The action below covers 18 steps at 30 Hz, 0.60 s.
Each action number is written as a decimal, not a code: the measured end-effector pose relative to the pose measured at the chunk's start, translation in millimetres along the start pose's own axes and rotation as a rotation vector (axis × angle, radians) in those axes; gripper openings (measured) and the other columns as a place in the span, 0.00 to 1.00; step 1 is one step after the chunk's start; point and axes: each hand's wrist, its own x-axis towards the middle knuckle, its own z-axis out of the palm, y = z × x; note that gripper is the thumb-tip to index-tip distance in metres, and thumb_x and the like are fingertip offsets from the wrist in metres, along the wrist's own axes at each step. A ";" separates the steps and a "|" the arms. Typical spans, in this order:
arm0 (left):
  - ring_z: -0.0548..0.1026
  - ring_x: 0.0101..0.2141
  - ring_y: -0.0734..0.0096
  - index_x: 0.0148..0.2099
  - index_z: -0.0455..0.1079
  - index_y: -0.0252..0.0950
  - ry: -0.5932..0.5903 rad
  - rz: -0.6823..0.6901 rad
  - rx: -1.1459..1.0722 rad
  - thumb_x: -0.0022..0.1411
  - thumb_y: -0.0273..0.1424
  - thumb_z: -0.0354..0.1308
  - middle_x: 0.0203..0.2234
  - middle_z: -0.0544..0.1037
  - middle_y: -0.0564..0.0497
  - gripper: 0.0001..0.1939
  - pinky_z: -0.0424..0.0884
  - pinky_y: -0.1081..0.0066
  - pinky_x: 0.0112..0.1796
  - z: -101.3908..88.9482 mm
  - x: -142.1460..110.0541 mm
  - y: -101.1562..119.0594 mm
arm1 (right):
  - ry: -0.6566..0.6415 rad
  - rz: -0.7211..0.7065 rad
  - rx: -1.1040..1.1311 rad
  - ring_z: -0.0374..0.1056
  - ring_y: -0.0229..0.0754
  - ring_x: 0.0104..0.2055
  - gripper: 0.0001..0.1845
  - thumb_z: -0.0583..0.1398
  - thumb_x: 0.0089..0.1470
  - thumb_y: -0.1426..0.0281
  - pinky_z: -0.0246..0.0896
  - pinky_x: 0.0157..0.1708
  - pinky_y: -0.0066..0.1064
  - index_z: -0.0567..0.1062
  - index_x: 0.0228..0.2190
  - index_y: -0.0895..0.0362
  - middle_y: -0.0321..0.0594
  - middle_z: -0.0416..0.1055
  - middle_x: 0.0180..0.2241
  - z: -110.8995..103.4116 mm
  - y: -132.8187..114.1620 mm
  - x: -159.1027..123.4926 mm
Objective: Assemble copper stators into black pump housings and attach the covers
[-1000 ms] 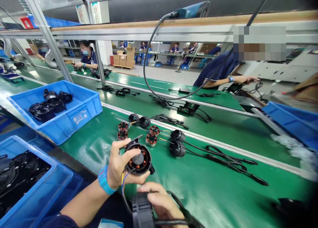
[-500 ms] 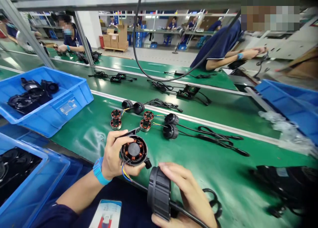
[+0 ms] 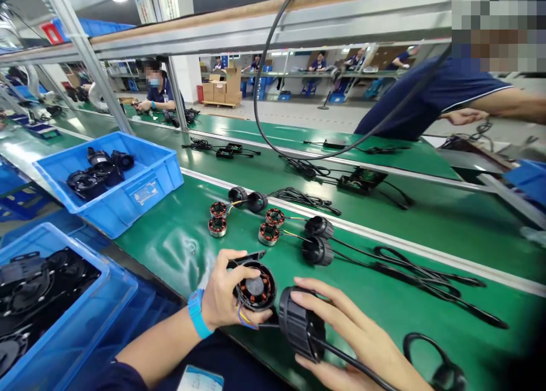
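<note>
My left hand (image 3: 224, 291) grips a black round motor housing (image 3: 256, 287), its open face showing copper windings around a grey centre. The thumb presses near that centre. Blue and yellow wires (image 3: 246, 318) hang from the housing's lower edge. Beside it, my right hand (image 3: 354, 328) is closed around a ribbed black cap (image 3: 301, 324), with a black cable (image 3: 350, 362) running out of its back. The cap and the housing are close together but apart. Several copper-wound stators (image 3: 268, 233) stand on the green bench, wired to black caps (image 3: 317, 250) with cables.
A blue bin (image 3: 145, 181) holding black motor parts stands left on the bench (image 3: 162, 249). Another blue bin (image 3: 96, 300) with black housings is lower left. A hanging cable (image 3: 258, 90) loops ahead. A co-worker (image 3: 409, 101) leans over the far right; coiled cables (image 3: 422, 271) lie right.
The view has swung up and rightward-placed things shift further right. Cap and housing are closer together. The co-worker at the right has stretched an arm out.
</note>
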 end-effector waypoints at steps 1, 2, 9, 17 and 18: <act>0.72 0.52 0.57 0.50 0.74 0.37 -0.009 -0.006 -0.003 0.50 0.47 0.72 0.52 0.65 0.40 0.30 0.76 0.61 0.48 2.7 -5.1 -2.9 | -0.003 -0.007 0.008 0.67 0.41 0.63 0.34 0.65 0.58 0.67 0.66 0.59 0.24 0.63 0.63 0.55 0.50 0.63 0.62 5.0 4.4 -1.2; 0.73 0.51 0.57 0.50 0.73 0.37 -0.015 -0.012 -0.005 0.50 0.47 0.72 0.52 0.65 0.40 0.30 0.76 0.61 0.48 5.1 -10.1 -5.3 | 0.000 -0.009 0.019 0.66 0.41 0.63 0.34 0.65 0.59 0.66 0.65 0.60 0.25 0.62 0.63 0.55 0.51 0.63 0.63 9.9 7.9 -2.5; 0.71 0.53 0.59 0.51 0.71 0.36 -0.028 -0.008 0.045 0.56 0.48 0.69 0.54 0.63 0.40 0.28 0.76 0.63 0.48 9.4 -29.1 -9.1 | -0.013 0.026 0.137 0.66 0.39 0.63 0.33 0.66 0.59 0.64 0.66 0.59 0.24 0.62 0.62 0.54 0.50 0.65 0.61 36.4 21.4 -11.2; 0.69 0.53 0.59 0.53 0.69 0.36 -0.044 -0.024 0.126 0.59 0.45 0.65 0.55 0.62 0.40 0.25 0.77 0.63 0.48 10.5 -26.6 -6.8 | -0.027 0.061 0.197 0.67 0.41 0.63 0.35 0.67 0.57 0.68 0.67 0.58 0.26 0.62 0.62 0.53 0.50 0.64 0.62 44.2 20.6 -22.7; 0.69 0.53 0.60 0.53 0.69 0.36 -0.048 -0.025 0.129 0.59 0.46 0.65 0.55 0.62 0.40 0.25 0.77 0.64 0.48 11.3 -26.8 -6.5 | -0.031 0.072 0.197 0.67 0.42 0.63 0.36 0.67 0.56 0.69 0.68 0.58 0.27 0.62 0.63 0.52 0.49 0.64 0.62 43.0 19.1 -23.3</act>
